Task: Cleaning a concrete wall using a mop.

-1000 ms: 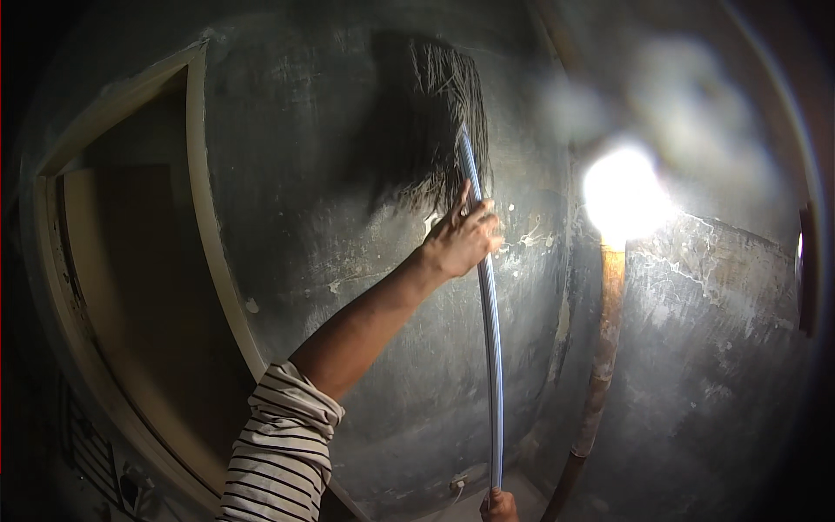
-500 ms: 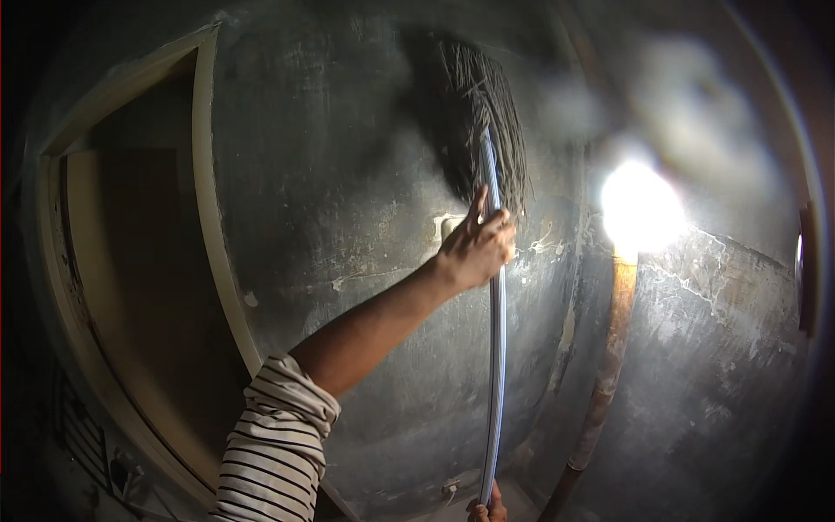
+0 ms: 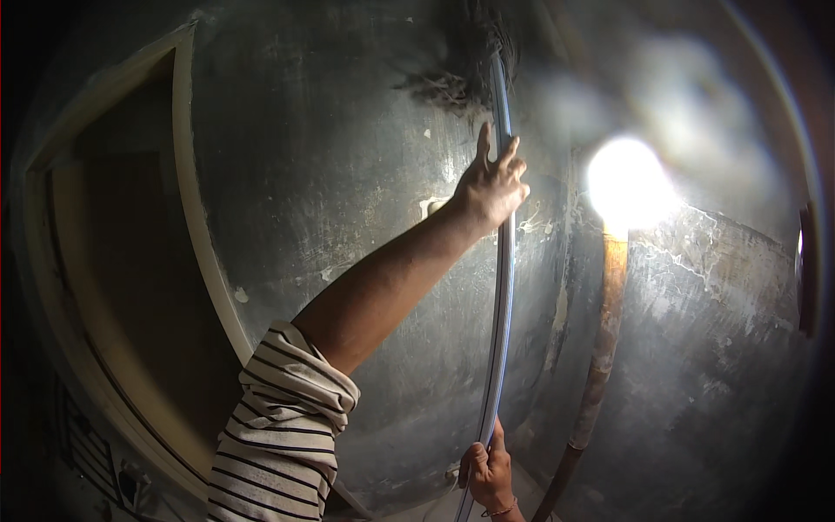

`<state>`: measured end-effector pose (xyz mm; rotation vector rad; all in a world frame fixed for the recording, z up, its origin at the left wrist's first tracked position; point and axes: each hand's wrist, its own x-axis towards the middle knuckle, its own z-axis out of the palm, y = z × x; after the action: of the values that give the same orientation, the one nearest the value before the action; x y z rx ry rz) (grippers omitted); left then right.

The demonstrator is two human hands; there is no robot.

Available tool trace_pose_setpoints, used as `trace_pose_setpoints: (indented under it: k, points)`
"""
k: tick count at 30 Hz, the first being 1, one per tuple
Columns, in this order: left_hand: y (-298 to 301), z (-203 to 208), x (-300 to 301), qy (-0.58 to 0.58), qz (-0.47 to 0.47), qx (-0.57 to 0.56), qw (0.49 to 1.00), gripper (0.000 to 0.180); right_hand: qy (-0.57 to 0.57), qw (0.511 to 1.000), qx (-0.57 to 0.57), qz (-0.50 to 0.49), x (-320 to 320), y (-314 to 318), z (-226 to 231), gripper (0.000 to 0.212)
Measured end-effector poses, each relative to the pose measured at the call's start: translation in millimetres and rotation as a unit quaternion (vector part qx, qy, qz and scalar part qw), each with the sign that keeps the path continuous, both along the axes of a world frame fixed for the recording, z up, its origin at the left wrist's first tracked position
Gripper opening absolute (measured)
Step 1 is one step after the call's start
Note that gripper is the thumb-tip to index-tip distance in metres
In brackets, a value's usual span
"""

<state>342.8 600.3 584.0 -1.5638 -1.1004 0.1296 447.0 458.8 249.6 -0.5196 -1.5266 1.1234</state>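
A long-handled mop [image 3: 500,339] with a silver-blue pole stands nearly upright in front of the dark grey wall. Its dark, stringy head [image 3: 487,61] is blurred and pressed near the wall at the top, with strands fanned out to the left. My left hand [image 3: 493,184] is loosely closed round the upper pole, with some fingers stretched upward along it. Lower down, my right hand [image 3: 490,477] grips the pole near its lower visible end, one finger pointing up. The pole's bottom is cut off by the picture's edge.
A glowing bulb [image 3: 631,183] shines close on the right, above a brownish upright pipe [image 3: 602,348]. A pale door frame [image 3: 187,157] stands at left. The wall [image 3: 304,174] has peeling patches and a small pale fitting [image 3: 432,207] behind my left forearm.
The mop head has swung upward, its strands spreading out to the left. Both hands have risen with the pole, and more of my right hand has come into view at the bottom.
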Motion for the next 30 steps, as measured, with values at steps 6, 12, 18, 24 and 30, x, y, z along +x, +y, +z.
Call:
trace_pose_setpoints:
  k: [6, 12, 18, 24, 30]
  points:
    - [-6.7, -99.7, 7.9, -0.105, -0.105, -0.258, 0.955, 0.014, 0.011, 0.992, -0.123, -0.035, 23.8, -26.4, -94.4, 0.032]
    - [16.9, -48.1, 49.5, -0.095, -0.066, -0.127, 0.985, 0.039, -0.018, 0.997, -0.04, -0.068, 51.2, 24.8, -14.4, 0.039]
    - [22.9, -44.3, 63.3, -0.076, -0.025, -0.115, 0.99, 0.034, 0.001, 0.992, -0.122, -0.013, 53.0, 44.4, 58.8, 0.041]
    - [49.0, -94.1, 69.2, -0.04, -0.112, -0.19, 0.975, 0.017, -0.13, 0.983, -0.084, -0.1, 56.7, 42.6, -55.6, 0.055]
    - [62.9, -115.0, 59.8, -0.046, -0.166, -0.18, 0.968, 0.014, -0.221, 0.955, 0.075, -0.181, 94.7, 25.7, -196.6, 0.034]
